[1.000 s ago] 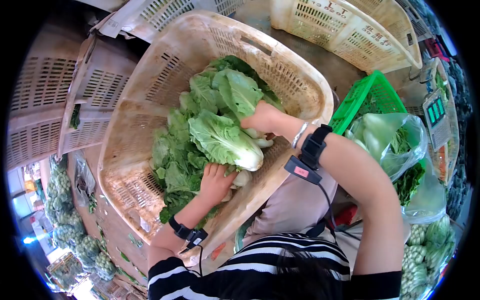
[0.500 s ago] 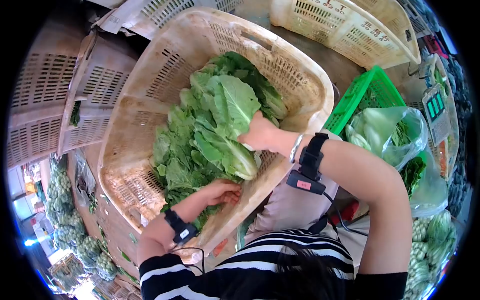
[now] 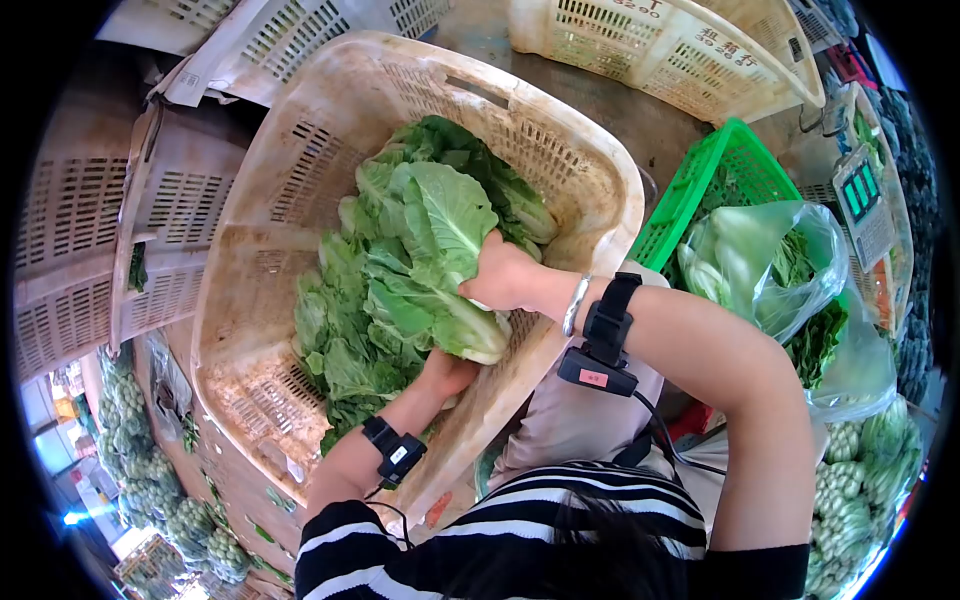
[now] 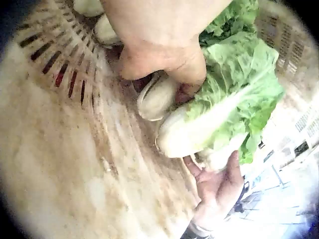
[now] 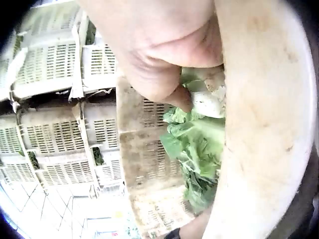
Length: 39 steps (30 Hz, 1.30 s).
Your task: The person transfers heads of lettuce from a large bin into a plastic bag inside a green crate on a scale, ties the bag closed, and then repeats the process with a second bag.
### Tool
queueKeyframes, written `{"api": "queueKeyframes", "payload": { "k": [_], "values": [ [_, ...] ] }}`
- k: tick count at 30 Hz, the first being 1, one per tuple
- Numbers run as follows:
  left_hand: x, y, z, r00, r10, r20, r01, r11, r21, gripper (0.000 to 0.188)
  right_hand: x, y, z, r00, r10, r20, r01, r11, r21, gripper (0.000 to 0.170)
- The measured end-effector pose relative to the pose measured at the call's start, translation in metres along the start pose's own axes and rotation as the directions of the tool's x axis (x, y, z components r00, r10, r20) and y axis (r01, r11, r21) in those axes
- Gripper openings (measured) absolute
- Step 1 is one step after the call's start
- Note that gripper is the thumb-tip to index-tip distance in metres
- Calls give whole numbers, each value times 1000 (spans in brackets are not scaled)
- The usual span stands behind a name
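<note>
Heads of Chinese cabbage [image 3: 345,325] lie heaped in a large stained cream plastic basket [image 3: 245,270]. Over the heap, my right hand [image 3: 505,272] grips a leafy Chinese cabbage [image 3: 440,225] near its pale base. In the left wrist view, the right hand [image 4: 214,186] has its thumb and fingers on either side of a white base. My left hand [image 3: 450,375] reaches below another pale-based cabbage [image 3: 450,325], by the basket's near wall. Its fingers point down among white cabbage butts [image 4: 157,97]; their tips are hidden, so I cannot tell whether they grip one.
To the right stand a green basket [image 3: 690,190], a clear plastic bag [image 3: 825,270] with greens, and a scale with a lit display [image 3: 862,190]. Another cream crate [image 3: 640,60] is behind. Stacked crates [image 3: 175,200] line the left. More vegetables [image 3: 840,500] lie at lower right.
My left hand drew back from the cabbage toward the near wall, then reached in under it again. The right hand keeps its hold, and the cabbage beneath has turned and shifted slightly.
</note>
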<state>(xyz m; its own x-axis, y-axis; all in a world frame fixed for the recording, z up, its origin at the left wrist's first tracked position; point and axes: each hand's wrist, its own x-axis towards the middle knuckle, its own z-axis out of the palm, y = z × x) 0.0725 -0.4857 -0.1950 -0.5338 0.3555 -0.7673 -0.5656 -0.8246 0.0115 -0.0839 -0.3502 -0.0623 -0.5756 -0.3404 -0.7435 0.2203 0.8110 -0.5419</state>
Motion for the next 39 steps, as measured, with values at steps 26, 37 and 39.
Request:
{"api": "queueKeyframes", "payload": {
  "k": [26, 37, 39],
  "values": [
    [-136, -11, 102, 772, 476, 422, -631, 659, 410, 84, -119, 5, 46, 762, -363, -536, 620, 649, 441, 72],
    [-119, -109, 383, 583, -267, 767, -811, -240, 533, 75, -318, 177, -39, 76, 71, -995, 960, 266, 92, 52],
    [-39, -172, 464, 418, -754, 507, -908, -337, 247, 69, -213, 282, -1, -52, 166, -985, 742, 667, 74, 26]
  ]
}}
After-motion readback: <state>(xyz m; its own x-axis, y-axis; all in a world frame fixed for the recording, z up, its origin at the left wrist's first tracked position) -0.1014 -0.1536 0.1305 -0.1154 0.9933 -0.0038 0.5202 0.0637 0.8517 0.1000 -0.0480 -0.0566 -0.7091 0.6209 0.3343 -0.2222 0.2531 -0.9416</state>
